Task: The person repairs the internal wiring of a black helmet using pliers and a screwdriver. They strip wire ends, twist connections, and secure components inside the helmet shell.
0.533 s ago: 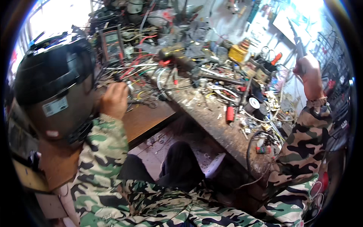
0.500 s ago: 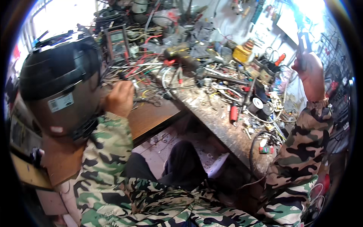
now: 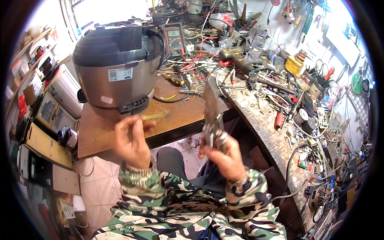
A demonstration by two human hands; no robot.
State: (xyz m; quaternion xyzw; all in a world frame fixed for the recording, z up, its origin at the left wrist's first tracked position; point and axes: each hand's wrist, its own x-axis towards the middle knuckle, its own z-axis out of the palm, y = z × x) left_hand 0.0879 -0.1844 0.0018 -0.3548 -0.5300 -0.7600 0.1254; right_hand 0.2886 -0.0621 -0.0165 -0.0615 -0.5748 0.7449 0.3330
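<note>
Head view. Right hand [image 3: 226, 159]: fingers wrapped round the lower part of a metal hand tool [image 3: 213, 130], gripping it. The tool stands roughly upright, broad flat end uppermost; motion blur hides its exact type. Tool and hand appear in front of the brown table's right end, where it meets the worn table.

Left hand [image 3: 134, 141]: raised before the brown table [image 3: 182, 114], left of the right hand and apart from it. Thumb and fingers are drawn together. A thin yellowish strip [image 3: 156, 115] shows at the fingertips; blurred, so cannot tell whether it is pinched or lies behind them.

Electric cooker [image 3: 116, 74] sits upright on the brown table, beyond the left hand. Dark lid is down; body is brown-grey, with a pale label [image 3: 121, 74] on the side facing the person. A multimeter [image 3: 174, 38] leans just behind it, to the right. A yellow-and-black screwdriver [image 3: 176, 79] lies near the cooker, next to tangled wires [image 3: 196, 66].

Worn table [image 3: 260, 124] runs off to the right, its surface scuffed. On it: a red handle [image 3: 279, 120], a wire spool [image 3: 301, 117] near that handle, and a yellow container [image 3: 295, 64] toward the wall. Both sleeves are camouflage-patterned [image 3: 250, 198]. Tiled floor [image 3: 98, 188] shows at lower left.
</note>
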